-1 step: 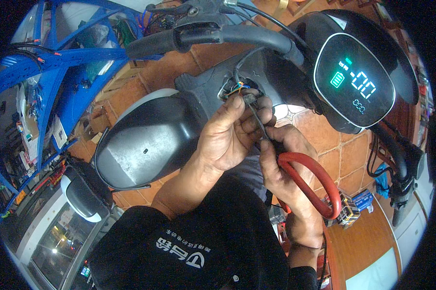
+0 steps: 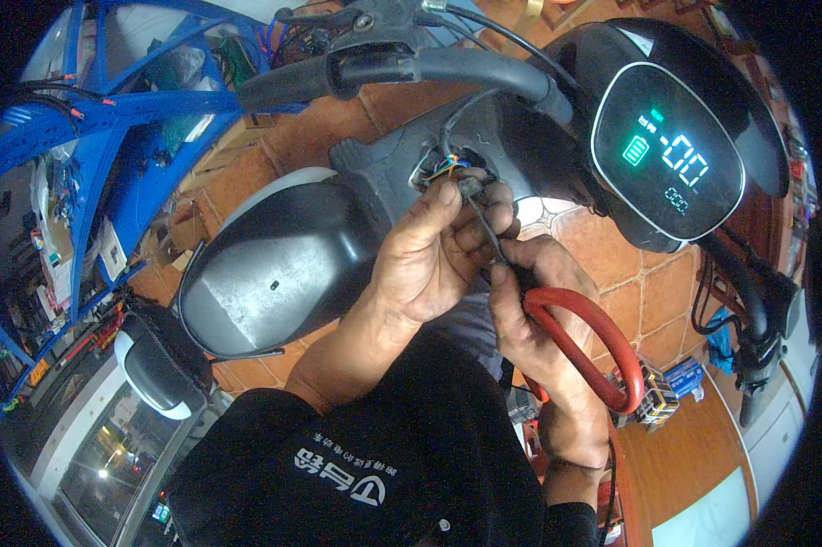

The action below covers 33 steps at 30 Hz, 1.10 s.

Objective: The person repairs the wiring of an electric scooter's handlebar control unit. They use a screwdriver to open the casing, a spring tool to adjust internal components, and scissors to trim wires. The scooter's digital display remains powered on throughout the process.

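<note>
My left hand (image 2: pixel 426 251) is closed, thumb and fingers pinching a small dark piece (image 2: pixel 470 188) that looks like a cable end. A thin dark strip (image 2: pixel 489 228) runs from it to my right hand (image 2: pixel 549 273); whether it is cable or blade I cannot tell. My right hand is closed around red-handled scissors (image 2: pixel 616 360), the big loop jutting out past the wrist and the blades mostly hidden by fingers. Just beyond my left fingertips, coloured wires (image 2: pixel 452 164) come out of an opening in the grey scooter body (image 2: pixel 375 173).
A black scooter seat (image 2: pixel 274 264) lies to the left. Handlebars (image 2: pixel 484 71) cross above my hands, with a lit dashboard (image 2: pixel 671 155) at the right. Blue shelving (image 2: pixel 110 137) fills the far left. A blue box (image 2: pixel 683 377) sits by a wooden surface (image 2: pixel 675 465).
</note>
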Each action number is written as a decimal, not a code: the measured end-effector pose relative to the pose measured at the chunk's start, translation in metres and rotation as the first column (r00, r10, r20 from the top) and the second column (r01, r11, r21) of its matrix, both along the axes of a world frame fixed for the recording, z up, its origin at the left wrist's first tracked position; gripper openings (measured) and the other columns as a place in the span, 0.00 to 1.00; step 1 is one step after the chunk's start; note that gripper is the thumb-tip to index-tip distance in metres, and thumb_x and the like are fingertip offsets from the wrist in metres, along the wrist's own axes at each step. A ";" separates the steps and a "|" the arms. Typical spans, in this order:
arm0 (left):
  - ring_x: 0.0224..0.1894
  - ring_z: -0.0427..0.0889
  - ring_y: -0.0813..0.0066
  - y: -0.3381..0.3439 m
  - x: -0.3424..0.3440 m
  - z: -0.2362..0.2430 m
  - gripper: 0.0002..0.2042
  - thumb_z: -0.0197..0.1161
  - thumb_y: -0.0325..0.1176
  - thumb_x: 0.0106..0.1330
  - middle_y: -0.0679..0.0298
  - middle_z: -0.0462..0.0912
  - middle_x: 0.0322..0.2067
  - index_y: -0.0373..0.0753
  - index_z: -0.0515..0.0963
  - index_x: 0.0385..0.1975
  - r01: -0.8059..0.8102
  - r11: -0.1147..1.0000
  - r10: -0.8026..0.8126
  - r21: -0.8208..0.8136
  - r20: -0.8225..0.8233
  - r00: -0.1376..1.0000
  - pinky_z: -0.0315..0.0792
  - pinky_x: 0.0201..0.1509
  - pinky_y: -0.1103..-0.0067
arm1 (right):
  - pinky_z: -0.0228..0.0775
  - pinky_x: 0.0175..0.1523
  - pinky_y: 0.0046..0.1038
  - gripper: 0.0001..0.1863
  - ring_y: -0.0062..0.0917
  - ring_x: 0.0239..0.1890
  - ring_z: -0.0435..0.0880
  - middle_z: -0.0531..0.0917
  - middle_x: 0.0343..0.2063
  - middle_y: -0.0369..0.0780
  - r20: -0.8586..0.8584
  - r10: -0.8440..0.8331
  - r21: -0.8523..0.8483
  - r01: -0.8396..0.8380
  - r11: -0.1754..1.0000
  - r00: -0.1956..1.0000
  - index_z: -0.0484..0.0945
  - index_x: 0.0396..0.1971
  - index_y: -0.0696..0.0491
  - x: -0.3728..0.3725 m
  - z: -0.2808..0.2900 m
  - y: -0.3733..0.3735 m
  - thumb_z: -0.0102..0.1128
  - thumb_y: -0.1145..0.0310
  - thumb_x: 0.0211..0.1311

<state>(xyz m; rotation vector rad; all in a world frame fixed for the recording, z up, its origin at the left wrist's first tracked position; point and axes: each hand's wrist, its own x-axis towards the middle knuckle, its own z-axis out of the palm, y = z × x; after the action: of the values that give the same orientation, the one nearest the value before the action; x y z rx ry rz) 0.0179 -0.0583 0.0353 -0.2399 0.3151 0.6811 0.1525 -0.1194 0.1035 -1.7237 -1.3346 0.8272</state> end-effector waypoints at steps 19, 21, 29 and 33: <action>0.47 0.83 0.61 -0.004 0.007 -0.012 0.16 0.51 0.38 0.73 0.57 0.82 0.44 0.38 0.71 0.56 -0.090 0.983 0.106 0.162 -0.091 0.990 0.74 0.58 0.63 | 0.78 0.33 0.39 0.13 0.45 0.32 0.84 0.80 0.33 0.48 0.071 0.097 -0.034 -0.095 0.995 0.993 0.75 0.40 0.56 0.003 -0.006 0.002 0.62 0.78 0.53; 0.47 0.83 0.61 -0.003 0.005 -0.012 0.16 0.51 0.37 0.73 0.57 0.82 0.45 0.38 0.71 0.56 -0.071 0.988 0.082 0.135 -0.081 0.993 0.74 0.59 0.63 | 0.78 0.33 0.39 0.14 0.46 0.32 0.84 0.80 0.33 0.48 0.092 0.079 -0.039 -0.076 0.996 0.993 0.75 0.41 0.55 0.004 -0.005 0.000 0.62 0.78 0.53; 0.50 0.81 0.59 -0.001 0.001 -0.011 0.16 0.51 0.37 0.73 0.57 0.81 0.47 0.39 0.70 0.56 -0.057 0.992 0.068 0.116 -0.090 0.994 0.71 0.61 0.63 | 0.78 0.31 0.40 0.20 0.47 0.29 0.82 0.79 0.34 0.48 0.111 0.195 -0.090 -0.185 0.979 0.975 0.74 0.46 0.55 0.012 -0.005 -0.001 0.63 0.76 0.50; 0.49 0.80 0.59 0.000 0.003 -0.009 0.16 0.51 0.37 0.73 0.56 0.81 0.46 0.39 0.70 0.56 -0.064 0.986 0.084 0.157 -0.123 0.989 0.73 0.58 0.64 | 0.78 0.30 0.40 0.20 0.46 0.29 0.83 0.79 0.35 0.49 0.165 0.196 -0.091 -0.183 0.979 0.967 0.73 0.46 0.55 0.008 -0.005 -0.001 0.64 0.74 0.50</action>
<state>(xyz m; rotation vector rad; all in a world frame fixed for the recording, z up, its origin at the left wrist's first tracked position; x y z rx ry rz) 0.0213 -0.0586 0.0260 -0.0619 0.3771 0.7922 0.1610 -0.1200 0.0987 -1.7789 -1.6237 0.8587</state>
